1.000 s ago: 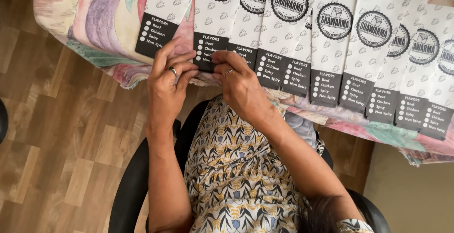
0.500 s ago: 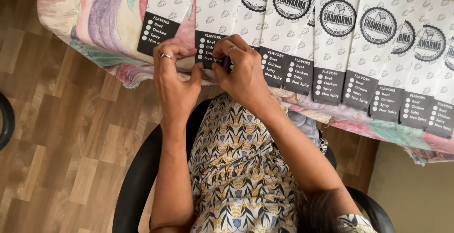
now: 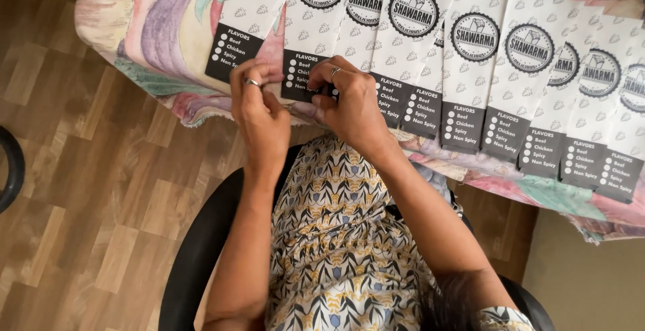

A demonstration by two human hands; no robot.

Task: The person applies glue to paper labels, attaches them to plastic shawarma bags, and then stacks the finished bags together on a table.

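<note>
Several white paper sleeves [image 3: 470,49] with black printed ends lie side by side in an overlapping row along the table edge. My left hand [image 3: 261,112], with a ring on one finger, pinches the black lower end of the second sleeve from the left [image 3: 302,69]. My right hand [image 3: 353,106], also ringed, grips the same end from its right side. Both hands touch that sleeve at the table's near edge. The leftmost sleeve [image 3: 242,32] lies just left of my left hand.
A colourful patterned cloth [image 3: 141,42] covers the table and hangs over its edge. I sit on a black chair [image 3: 195,264] in patterned clothing [image 3: 342,237]. Wooden floor [image 3: 80,203] lies to the left, with a dark curved object [image 3: 10,170] at the far left edge.
Both hands have moved up from below the table edge onto the black end of the second sleeve. The view has shifted slightly.
</note>
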